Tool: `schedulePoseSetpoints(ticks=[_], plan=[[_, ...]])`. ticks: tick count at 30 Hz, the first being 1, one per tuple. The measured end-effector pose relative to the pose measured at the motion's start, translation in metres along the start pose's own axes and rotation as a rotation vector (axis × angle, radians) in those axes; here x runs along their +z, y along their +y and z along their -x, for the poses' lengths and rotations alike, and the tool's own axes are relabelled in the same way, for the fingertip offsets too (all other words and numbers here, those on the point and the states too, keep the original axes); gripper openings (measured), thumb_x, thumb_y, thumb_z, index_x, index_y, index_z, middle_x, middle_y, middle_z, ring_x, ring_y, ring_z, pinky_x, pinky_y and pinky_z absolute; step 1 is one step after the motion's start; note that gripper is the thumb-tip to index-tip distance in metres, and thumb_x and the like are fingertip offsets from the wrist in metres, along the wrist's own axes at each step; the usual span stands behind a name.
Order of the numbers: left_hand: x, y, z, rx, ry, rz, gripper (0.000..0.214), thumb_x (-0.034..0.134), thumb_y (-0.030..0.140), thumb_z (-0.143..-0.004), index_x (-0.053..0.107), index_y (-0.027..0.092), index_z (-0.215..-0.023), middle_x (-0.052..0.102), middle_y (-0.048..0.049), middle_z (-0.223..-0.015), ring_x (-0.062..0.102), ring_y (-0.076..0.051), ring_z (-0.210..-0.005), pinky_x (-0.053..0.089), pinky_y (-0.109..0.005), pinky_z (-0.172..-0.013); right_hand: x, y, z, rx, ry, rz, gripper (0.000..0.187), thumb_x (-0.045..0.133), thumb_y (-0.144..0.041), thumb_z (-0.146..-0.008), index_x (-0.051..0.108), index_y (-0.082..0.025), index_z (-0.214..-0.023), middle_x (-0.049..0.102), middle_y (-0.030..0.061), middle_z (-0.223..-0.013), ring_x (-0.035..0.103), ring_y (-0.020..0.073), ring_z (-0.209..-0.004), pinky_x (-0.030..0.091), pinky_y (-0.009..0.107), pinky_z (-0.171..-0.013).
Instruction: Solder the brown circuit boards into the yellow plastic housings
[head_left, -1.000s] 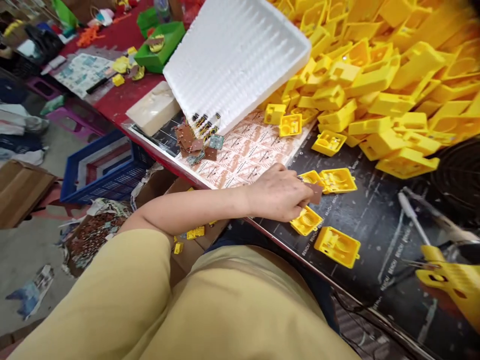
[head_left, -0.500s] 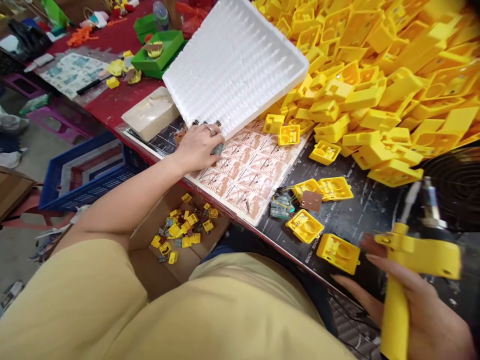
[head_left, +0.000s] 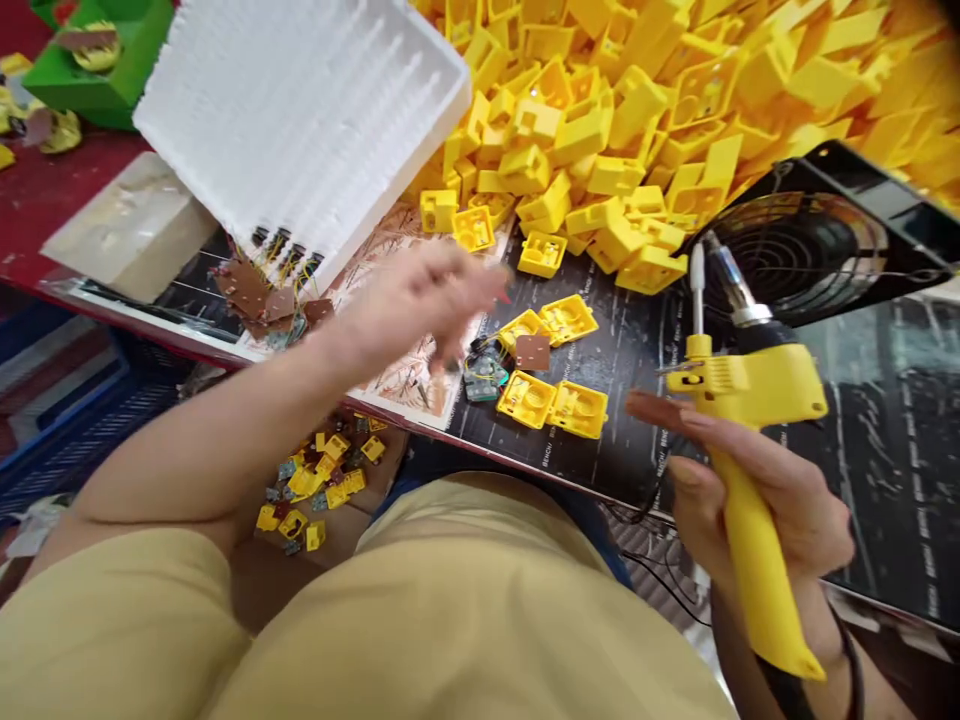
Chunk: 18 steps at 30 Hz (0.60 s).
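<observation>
Heap of yellow plastic housings [head_left: 675, 90], too many to count, fills the table's back. One white foam tray [head_left: 300, 100] leans tilted at left. One black fan [head_left: 802, 250] sits at right. One yellow soldering gun [head_left: 750, 400] is in the right hand [head_left: 757, 490], fingers clamped round the grip, index finger stretched forward, tip up in front of the fan. Blurred left hand [head_left: 420, 305] hovers over one printed sheet [head_left: 390, 375]; can't tell if its fingers grip anything. Four open housings [head_left: 577, 408] lie in two pairs just right of it. One brown circuit board [head_left: 532, 351] lies between the pairs, one wired board [head_left: 484, 378] beside the front pair.
</observation>
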<state>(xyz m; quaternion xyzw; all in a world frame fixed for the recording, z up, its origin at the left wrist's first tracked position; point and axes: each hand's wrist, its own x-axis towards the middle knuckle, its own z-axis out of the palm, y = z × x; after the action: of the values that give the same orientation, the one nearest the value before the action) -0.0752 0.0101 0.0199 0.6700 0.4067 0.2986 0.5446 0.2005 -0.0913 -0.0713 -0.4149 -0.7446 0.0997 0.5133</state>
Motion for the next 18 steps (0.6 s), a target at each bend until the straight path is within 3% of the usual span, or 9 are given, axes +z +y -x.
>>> schedulePoseSetpoints(ticks=[2,5,8,11,14,16,18], plan=[[0.041,-0.009,-0.003,-0.29,-0.301,0.104,0.059,0.053,0.078,-0.079,0.057,0.018,-0.077,0.051,0.0049,-0.044,0.044,-0.008,-0.034,0.034,-0.024,-0.036,0.0,-0.014,-0.009,-0.04,-0.038,-0.022,0.046,0.068,0.0,-0.078,0.062,-0.022,-0.117,0.069,0.0071,-0.113,0.069,0.0214,-0.1,0.058,0.032,-0.093],[0.078,-0.02,-0.01,-0.44,-0.473,0.17,0.068,0.046,0.083,-0.077,0.058,0.016,-0.074,0.052,0.0032,-0.043,0.044,-0.008,-0.033,0.032,-0.022,-0.036,0.005,-0.025,-0.024,-0.052,-0.11,-0.065,0.041,0.075,-0.002,-0.075,0.06,-0.02,-0.108,0.067,0.0093,-0.117,0.066,0.0207,-0.108,0.056,0.028,-0.095],[0.085,-0.026,-0.011,-0.535,-0.519,0.329,0.076,0.04,0.087,-0.076,0.064,0.015,-0.076,0.058,-0.0002,-0.046,0.052,-0.01,-0.036,0.037,-0.021,-0.039,0.008,-0.024,-0.029,-0.009,-0.05,-0.101,0.042,0.078,-0.006,-0.074,0.056,-0.022,-0.106,0.071,0.0023,-0.099,0.071,0.0147,-0.088,0.059,0.021,-0.082],[0.078,-0.03,-0.002,-0.584,-0.494,0.571,0.068,0.054,0.079,-0.078,0.071,0.015,-0.093,0.075,-0.0094,-0.077,0.07,-0.017,-0.062,0.051,-0.024,-0.058,0.008,-0.018,-0.022,0.08,0.084,-0.119,0.044,0.077,-0.005,-0.075,0.055,-0.021,-0.11,0.07,0.0001,-0.093,0.07,0.0127,-0.078,0.059,0.02,-0.076],[0.075,-0.034,0.012,-0.465,-0.45,0.627,0.045,0.078,0.048,-0.076,0.072,0.019,-0.11,0.073,-0.0135,-0.112,0.073,-0.02,-0.092,0.054,-0.03,-0.085,0.011,-0.014,-0.013,0.158,0.228,-0.156,0.042,0.075,-0.007,-0.077,0.055,-0.022,-0.109,0.068,0.0,-0.093,0.069,0.0138,-0.079,0.06,0.024,-0.075],[0.081,-0.035,0.02,-0.387,-0.44,0.547,0.045,0.079,0.041,-0.077,0.071,0.02,-0.116,0.073,-0.0128,-0.112,0.071,-0.02,-0.098,0.053,-0.032,-0.091,0.014,-0.015,-0.01,0.192,0.324,-0.156,0.038,0.075,-0.008,-0.077,0.055,-0.022,-0.107,0.067,0.0001,-0.093,0.069,0.014,-0.08,0.061,0.024,-0.072],[0.091,-0.035,0.022,-0.311,-0.345,0.421,0.048,0.075,0.045,-0.08,0.07,0.018,-0.119,0.074,-0.0119,-0.109,0.07,-0.02,-0.1,0.053,-0.032,-0.093,0.018,-0.018,-0.01,0.208,0.376,-0.142,0.037,0.076,-0.008,-0.076,0.056,-0.021,-0.105,0.066,0.0,-0.093,0.069,0.0129,-0.079,0.06,0.021,-0.067]])
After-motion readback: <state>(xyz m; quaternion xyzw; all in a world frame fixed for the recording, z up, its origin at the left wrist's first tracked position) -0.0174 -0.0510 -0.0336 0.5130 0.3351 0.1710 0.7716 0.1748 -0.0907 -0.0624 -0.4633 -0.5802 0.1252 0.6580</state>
